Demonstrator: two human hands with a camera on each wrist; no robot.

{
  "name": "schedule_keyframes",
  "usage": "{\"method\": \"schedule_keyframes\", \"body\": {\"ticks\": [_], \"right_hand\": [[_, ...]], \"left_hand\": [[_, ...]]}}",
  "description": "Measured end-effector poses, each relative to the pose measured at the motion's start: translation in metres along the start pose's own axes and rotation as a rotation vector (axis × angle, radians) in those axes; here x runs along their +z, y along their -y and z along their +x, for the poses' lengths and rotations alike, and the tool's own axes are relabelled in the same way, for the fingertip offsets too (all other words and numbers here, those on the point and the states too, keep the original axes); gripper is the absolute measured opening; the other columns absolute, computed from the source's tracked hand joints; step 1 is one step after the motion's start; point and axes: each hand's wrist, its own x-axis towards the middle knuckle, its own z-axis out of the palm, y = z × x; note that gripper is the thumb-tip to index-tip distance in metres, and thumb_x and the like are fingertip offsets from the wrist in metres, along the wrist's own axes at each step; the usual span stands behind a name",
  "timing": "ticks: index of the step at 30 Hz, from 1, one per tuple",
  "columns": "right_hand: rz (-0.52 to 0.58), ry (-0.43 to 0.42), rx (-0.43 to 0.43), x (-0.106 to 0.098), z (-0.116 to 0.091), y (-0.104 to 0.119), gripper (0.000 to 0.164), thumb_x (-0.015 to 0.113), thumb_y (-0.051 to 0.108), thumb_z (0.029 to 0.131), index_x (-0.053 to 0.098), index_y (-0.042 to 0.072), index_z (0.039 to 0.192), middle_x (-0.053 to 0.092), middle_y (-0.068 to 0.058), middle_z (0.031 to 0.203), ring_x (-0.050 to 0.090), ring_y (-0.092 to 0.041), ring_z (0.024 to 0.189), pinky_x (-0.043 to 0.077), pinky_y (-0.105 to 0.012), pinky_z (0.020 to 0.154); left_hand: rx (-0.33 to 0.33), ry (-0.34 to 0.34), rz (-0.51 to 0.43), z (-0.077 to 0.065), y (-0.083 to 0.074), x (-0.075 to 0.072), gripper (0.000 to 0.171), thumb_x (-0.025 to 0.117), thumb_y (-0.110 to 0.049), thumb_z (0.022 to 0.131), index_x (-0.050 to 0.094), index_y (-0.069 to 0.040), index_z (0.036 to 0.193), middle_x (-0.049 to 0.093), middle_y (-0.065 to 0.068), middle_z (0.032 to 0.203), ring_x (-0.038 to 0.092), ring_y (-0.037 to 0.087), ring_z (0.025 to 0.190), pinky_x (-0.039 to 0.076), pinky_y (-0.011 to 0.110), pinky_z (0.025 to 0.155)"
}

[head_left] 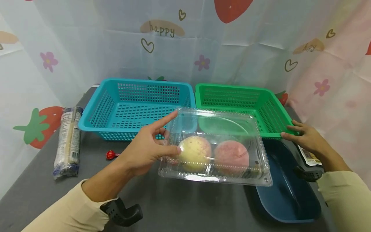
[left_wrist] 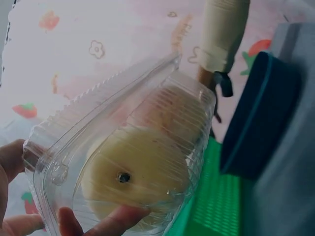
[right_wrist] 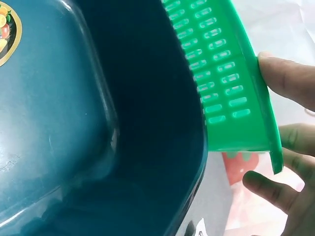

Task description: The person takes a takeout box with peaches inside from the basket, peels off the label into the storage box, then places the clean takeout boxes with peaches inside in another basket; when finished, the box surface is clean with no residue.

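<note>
My left hand point(head_left: 145, 149) holds a clear plastic clamshell box point(head_left: 208, 178) by its left side, the thumb on the near face. Inside lie a yellow-pink round fruit point(head_left: 195, 151) and a pinker round fruit point(head_left: 232, 157). The left wrist view shows a dark spot on the yellow fruit point(left_wrist: 138, 169). The box hangs tilted over the table before the two baskets. At the near right corner of the green basket point(head_left: 278, 111), my right hand point(head_left: 310, 137) touches the rim with its fingers spread. In the right wrist view the thumb point(right_wrist: 285, 76) meets that rim.
A blue basket point(head_left: 99, 130) stands left of the green one. The dark blue tub point(head_left: 290, 190) lies front right, beside the green basket. A long plastic-wrapped package point(head_left: 68, 141) and a red-wrapped lollipop point(head_left: 110, 155) lie left. A flat packet point(head_left: 309, 158) shows under my right wrist.
</note>
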Motion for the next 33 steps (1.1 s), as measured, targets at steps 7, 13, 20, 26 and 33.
{"method": "schedule_keyframes", "body": {"ticks": [7, 13, 20, 26, 33], "right_hand": [[0.006, 0.010, -0.002, 0.000, 0.002, -0.001, 0.073, 0.059, 0.041, 0.095, 0.038, -0.012, 0.141, 0.010, -0.030, 0.154, 0.015, -0.059, 0.131, 0.026, -0.071, 0.096], [0.031, -0.003, -0.034, -0.001, 0.001, -0.004, 0.068, 0.059, 0.030, 0.096, 0.035, -0.018, 0.138, 0.011, -0.034, 0.151, 0.014, -0.060, 0.131, 0.027, -0.070, 0.096], [0.021, 0.020, 0.055, -0.002, 0.001, -0.003, 0.084, 0.059, 0.043, 0.095, 0.024, -0.015, 0.144, 0.006, -0.031, 0.153, 0.008, -0.060, 0.132, 0.021, -0.073, 0.097], [0.009, 0.033, 0.045, -0.002, -0.003, -0.002, 0.078, 0.057, 0.045, 0.095, 0.032, -0.010, 0.145, 0.009, -0.035, 0.151, 0.012, -0.063, 0.129, 0.021, -0.075, 0.094], [-0.036, 0.046, 0.025, -0.004, 0.001, 0.002, 0.079, 0.056, 0.047, 0.095, 0.033, -0.009, 0.145, 0.005, -0.028, 0.155, 0.012, -0.061, 0.131, 0.021, -0.074, 0.094]], "left_hand": [[0.028, -0.045, 0.055, 0.038, -0.031, 0.011, 0.087, 0.073, 0.008, 0.078, 0.039, -0.030, 0.149, 0.034, 0.012, 0.088, 0.033, 0.016, 0.056, 0.039, 0.029, 0.052], [-0.005, -0.059, 0.027, 0.076, -0.046, 0.023, 0.086, 0.073, 0.009, 0.078, 0.042, -0.034, 0.146, 0.039, 0.012, 0.085, 0.035, 0.018, 0.056, 0.046, 0.032, 0.048], [0.001, -0.059, 0.022, 0.118, -0.044, 0.040, 0.086, 0.074, 0.006, 0.080, 0.039, -0.033, 0.148, 0.027, 0.003, 0.060, 0.020, 0.015, 0.046, 0.026, 0.028, 0.042], [-0.035, -0.065, 0.017, 0.149, -0.029, 0.054, 0.087, 0.073, 0.005, 0.081, 0.037, -0.036, 0.149, 0.043, 0.004, 0.056, 0.016, 0.015, 0.042, 0.024, 0.029, 0.041], [-0.084, -0.158, 0.056, 0.179, -0.005, 0.065, 0.088, 0.073, 0.004, 0.082, 0.035, -0.036, 0.150, 0.024, 0.003, 0.155, 0.020, 0.014, 0.042, 0.029, 0.029, 0.040]]}}
